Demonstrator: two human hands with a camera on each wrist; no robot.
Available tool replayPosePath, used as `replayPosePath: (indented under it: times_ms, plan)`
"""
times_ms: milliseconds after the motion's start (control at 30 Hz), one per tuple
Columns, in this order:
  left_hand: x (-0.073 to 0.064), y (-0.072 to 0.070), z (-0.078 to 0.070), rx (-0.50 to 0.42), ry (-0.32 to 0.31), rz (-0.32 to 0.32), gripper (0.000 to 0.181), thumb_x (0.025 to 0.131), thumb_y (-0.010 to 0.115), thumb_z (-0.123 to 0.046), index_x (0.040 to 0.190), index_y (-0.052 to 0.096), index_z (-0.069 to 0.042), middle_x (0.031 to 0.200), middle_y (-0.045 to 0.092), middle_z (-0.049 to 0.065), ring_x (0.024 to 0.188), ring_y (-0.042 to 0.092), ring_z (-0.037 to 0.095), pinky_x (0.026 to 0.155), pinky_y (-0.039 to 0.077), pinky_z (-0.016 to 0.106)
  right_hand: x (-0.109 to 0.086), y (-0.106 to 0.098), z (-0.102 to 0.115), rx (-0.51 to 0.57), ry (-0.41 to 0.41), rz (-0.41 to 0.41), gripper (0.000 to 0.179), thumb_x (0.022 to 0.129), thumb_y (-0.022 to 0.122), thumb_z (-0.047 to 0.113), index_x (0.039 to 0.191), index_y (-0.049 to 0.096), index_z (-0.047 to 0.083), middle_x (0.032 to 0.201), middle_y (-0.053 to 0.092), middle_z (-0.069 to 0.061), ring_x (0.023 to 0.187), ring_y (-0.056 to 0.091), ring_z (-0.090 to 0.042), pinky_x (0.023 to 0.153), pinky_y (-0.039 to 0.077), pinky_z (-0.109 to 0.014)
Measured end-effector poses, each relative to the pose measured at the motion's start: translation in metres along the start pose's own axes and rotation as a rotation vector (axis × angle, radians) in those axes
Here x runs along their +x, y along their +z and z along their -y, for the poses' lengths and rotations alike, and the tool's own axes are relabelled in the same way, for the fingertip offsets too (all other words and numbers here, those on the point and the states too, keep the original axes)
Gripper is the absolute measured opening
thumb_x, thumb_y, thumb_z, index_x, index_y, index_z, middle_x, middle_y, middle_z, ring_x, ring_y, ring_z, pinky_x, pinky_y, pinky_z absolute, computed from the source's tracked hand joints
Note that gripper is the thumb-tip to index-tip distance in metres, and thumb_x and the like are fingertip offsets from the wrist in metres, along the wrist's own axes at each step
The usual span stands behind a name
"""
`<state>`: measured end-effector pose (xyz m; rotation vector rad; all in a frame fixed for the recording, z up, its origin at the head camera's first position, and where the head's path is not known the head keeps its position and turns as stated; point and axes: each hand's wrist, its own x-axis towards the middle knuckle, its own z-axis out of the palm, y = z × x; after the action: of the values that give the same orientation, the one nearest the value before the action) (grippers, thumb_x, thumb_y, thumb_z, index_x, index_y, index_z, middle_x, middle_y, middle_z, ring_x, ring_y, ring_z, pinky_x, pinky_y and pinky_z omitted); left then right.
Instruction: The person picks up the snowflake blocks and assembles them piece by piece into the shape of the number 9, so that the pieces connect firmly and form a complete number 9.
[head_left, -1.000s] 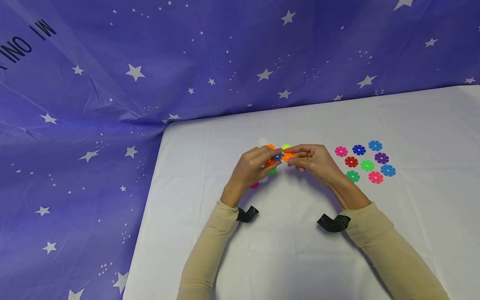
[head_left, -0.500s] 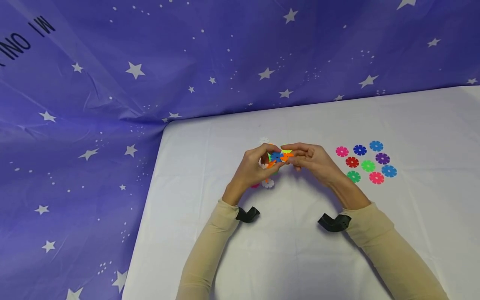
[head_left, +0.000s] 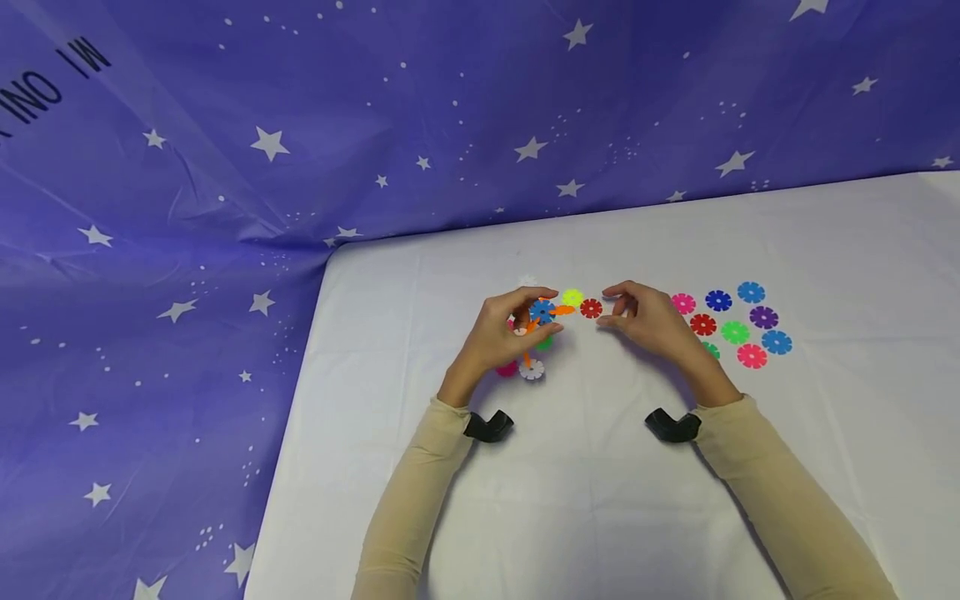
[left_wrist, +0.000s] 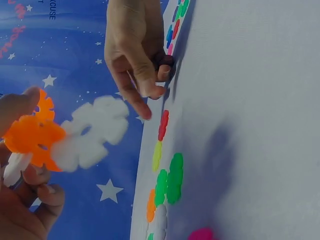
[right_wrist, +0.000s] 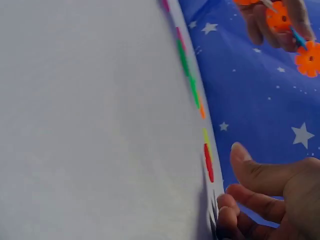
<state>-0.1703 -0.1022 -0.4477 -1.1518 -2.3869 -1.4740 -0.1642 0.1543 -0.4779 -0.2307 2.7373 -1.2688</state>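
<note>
My left hand (head_left: pixel 491 333) holds a chain of interlocked plastic snowflake discs above the table, its thumb and fingers around the chain. A blue disc (head_left: pixel 542 312) shows between the fingers, with an orange disc (head_left: pixel 562 310) slotted edge-on at its right. Below hangs a white disc (head_left: pixel 532 369); the left wrist view shows another orange disc (left_wrist: pixel 35 140) by the fingers joined to a white disc (left_wrist: pixel 90 132). My right hand (head_left: pixel 652 321), empty, is apart from the chain with thumb and fingers spread. A red disc (head_left: pixel 591 308) lies between the hands.
A yellow disc (head_left: pixel 572 297) lies beside the red one. Several loose discs, including a purple disc (head_left: pixel 763 317), lie on the white cloth (head_left: pixel 570 500) at the right. More discs lie under the left hand, partly hidden. A starry blue curtain (head_left: pixel 420 108) stands behind.
My right hand has let go of the orange disc at the chain's end and moved right, its fingers parting. The red disc on the table has come into sight. The left hand still holds the chain.
</note>
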Motion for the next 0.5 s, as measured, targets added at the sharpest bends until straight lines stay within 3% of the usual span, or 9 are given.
replayPosePath:
  times_ms: [167,333,500]
  plan:
    - [0.001,0.001,-0.002,-0.004,0.006,0.031,0.041,0.078,0.082,-0.010,0.116,0.068,0.000,0.075,0.058,0.004,0.064,0.044,0.013,0.059,0.040,0.024,0.000,0.009,-0.002,-0.098,0.000,-0.016,0.046,0.085,0.077,0.020,0.125,0.064,0.002,0.089,0.057,-0.011,0.077,0.048,-0.023,0.064,0.037,-0.031]
    - [0.002,0.002,-0.004,0.004,0.000,0.067,0.040,0.079,0.083,-0.013,0.114,0.069,0.000,0.077,0.057,0.004,0.067,0.045,0.013,0.060,0.042,0.034,-0.001,0.020,0.005,-0.218,-0.013,-0.060,0.047,0.086,0.076,0.025,0.127,0.064,0.005,0.083,0.054,-0.010,0.069,0.047,-0.023,0.058,0.034,-0.031]
    - [0.001,0.004,-0.004,0.004,-0.015,0.074,0.039,0.079,0.083,-0.015,0.113,0.069,-0.002,0.080,0.059,0.005,0.069,0.045,0.013,0.062,0.043,0.039,-0.002,0.027,0.006,-0.270,-0.024,-0.118,0.033,0.084,0.077,0.021,0.111,0.067,0.004,0.080,0.053,-0.011,0.066,0.047,-0.025,0.059,0.033,-0.033]
